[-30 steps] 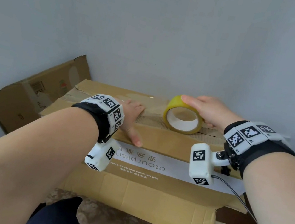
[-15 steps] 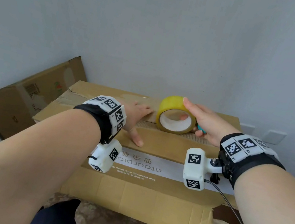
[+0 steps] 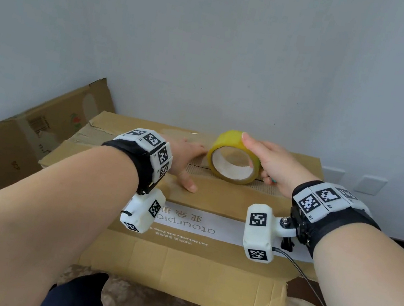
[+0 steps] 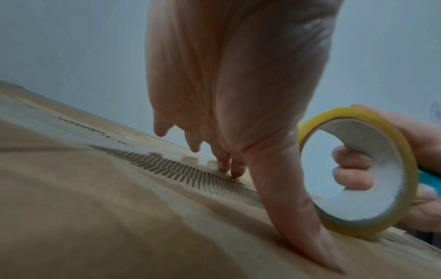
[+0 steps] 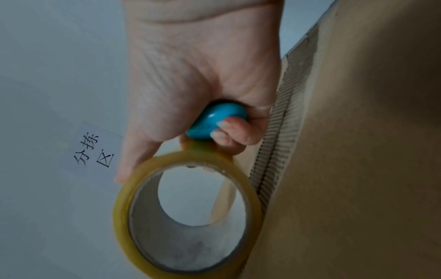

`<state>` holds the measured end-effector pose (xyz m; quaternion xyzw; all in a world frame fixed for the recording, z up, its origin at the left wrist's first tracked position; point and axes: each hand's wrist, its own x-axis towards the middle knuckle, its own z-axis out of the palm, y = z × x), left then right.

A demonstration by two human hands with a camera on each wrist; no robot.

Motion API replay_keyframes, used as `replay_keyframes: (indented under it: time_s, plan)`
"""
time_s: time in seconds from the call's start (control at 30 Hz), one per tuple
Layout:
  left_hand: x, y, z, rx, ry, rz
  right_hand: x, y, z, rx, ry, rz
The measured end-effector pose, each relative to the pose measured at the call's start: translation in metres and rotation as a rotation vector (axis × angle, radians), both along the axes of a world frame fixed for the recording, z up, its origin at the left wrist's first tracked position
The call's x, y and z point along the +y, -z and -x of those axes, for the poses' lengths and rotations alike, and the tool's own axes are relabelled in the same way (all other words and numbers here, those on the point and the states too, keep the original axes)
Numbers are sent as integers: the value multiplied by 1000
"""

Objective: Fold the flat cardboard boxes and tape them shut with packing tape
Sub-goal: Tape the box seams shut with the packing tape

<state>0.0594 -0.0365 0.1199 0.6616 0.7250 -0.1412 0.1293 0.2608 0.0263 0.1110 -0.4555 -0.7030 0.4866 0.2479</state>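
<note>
Standing on edge over the box seam, which runs 9 to 3 o'clock, the tape roll is in the right hand's curled grip, left hand pressing flat at 9.

The cardboard box carries the yellow tape roll, standing on edge at its centre seam.

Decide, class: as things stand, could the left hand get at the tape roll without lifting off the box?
Probably yes. The left hand rests flat on the box right beside the tape roll, with nothing between them. The right hand already grips the roll, so only its near side is free.
</note>
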Motion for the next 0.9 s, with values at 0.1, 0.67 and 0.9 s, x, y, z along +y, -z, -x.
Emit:
replay_keyframes:
  time_s: [0.1, 0.67, 0.9]
  plan:
    - [0, -1, -2, 24, 27, -6, 1, -10, -3, -98, -16, -96]
    - [-2, 0, -2, 42, 69, -17, 7, -58, 43, -968, -108, -485]
    - [-2, 1, 1, -10, 74, -33, -7, -64, 65, -1135, -70, -536]
